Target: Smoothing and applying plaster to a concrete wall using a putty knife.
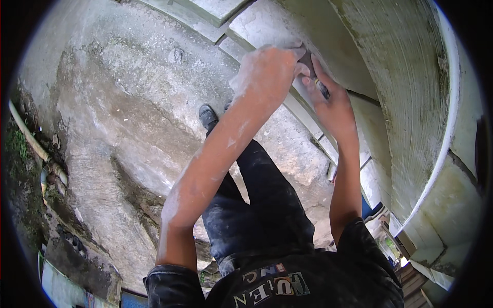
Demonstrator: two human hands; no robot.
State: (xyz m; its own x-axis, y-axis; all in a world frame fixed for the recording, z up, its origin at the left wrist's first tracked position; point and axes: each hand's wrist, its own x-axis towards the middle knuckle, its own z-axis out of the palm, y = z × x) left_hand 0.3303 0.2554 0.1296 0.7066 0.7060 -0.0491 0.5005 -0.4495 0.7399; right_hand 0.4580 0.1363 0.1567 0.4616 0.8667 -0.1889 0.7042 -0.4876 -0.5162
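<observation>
My left hand [267, 66], coated in pale dust, has its fingers curled at a dark tool [322, 88] by the edge of a whitish slab [249, 28]; whether it grips the tool or something else is hidden. My right hand [331, 102] is closed around the tool, which shows a small yellowish band between thumb and fingers. The tips of both hands almost meet above the slab's edge, and the tool's far end is partly covered by my fingers.
Stacked pale slabs [205, 18] and large curved grooved panels [385, 102] line the top and right. Stained concrete ground [118, 102] spreads below and left, under my shoe [208, 115]. Pale pipes [38, 146] lie by mossy dirt at the far left.
</observation>
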